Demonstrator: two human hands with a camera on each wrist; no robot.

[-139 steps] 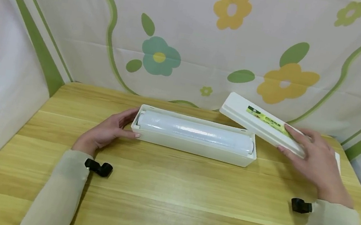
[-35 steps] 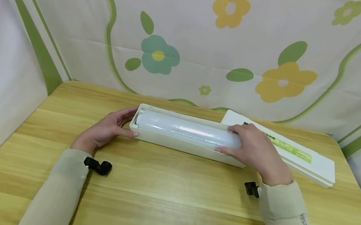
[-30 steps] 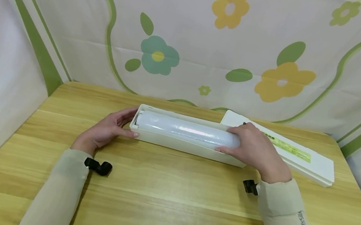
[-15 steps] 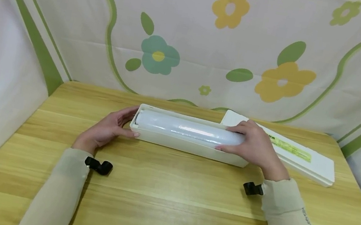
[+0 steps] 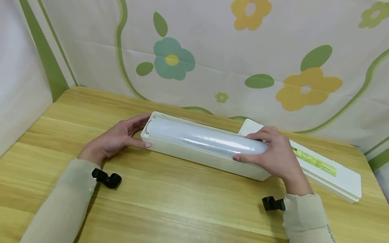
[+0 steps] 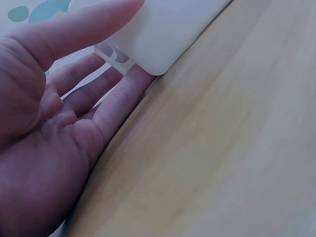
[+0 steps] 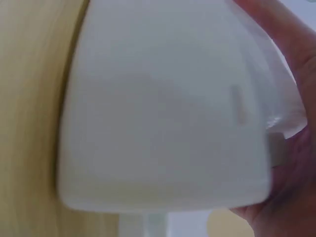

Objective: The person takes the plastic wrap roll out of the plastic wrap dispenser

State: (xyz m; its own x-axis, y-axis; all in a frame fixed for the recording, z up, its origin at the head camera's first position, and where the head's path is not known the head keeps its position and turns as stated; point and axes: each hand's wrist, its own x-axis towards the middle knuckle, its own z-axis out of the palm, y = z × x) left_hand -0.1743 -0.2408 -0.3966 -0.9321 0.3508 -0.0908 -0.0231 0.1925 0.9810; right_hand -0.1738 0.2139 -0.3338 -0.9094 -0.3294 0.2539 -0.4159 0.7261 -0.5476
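Observation:
A long white box (image 5: 196,156) lies lidless on the wooden table, with a shiny roll of cling film (image 5: 192,135) inside it. My left hand (image 5: 115,139) holds the box's left end, thumb on the front wall and fingers behind; the left wrist view shows the fingers against the box's end (image 6: 170,34). At the other end, my right hand (image 5: 280,157) grips the roll between thumb and fingers. That end of the roll bulges above the box rim, as the right wrist view shows film (image 7: 279,94) above the white end wall (image 7: 158,113). The palm hides the roll's right tip.
The white lid (image 5: 347,182), with a yellow-green label (image 5: 314,161), lies slanted on the table (image 5: 178,221) behind and right of the box, partly behind my right hand. A flower-print cloth (image 5: 208,34) hangs at the table's back edge.
Earlier, my right hand laid the lid down on the right, then moved left and took hold of the roll. Since then the roll's right end has risen slightly. The left hand stays put.

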